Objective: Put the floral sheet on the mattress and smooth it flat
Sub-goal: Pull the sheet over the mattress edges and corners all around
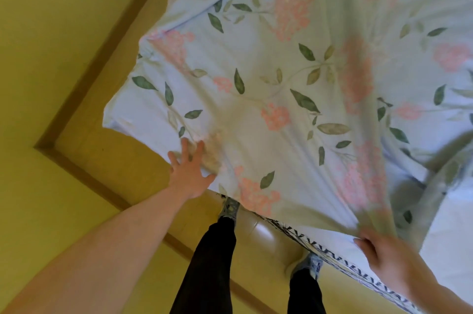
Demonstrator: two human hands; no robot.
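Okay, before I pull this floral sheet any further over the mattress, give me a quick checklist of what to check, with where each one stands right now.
1. Right hand has a firm grip on the floral sheet: ok, its fingers pinch the near edge, though the hand is blurred.
2. Left hand has a grip: not ok, its fingers are spread open against the edge.
3. Sheet lies flat: not ok, folds fan out from the right hand and a long crease runs near the far left.
4. Near edge of the mattress covered: not ok, its patterned border still shows.
5. Far corners placed: cannot tell, they are out of view.
6. Feet off the fabric: ok.
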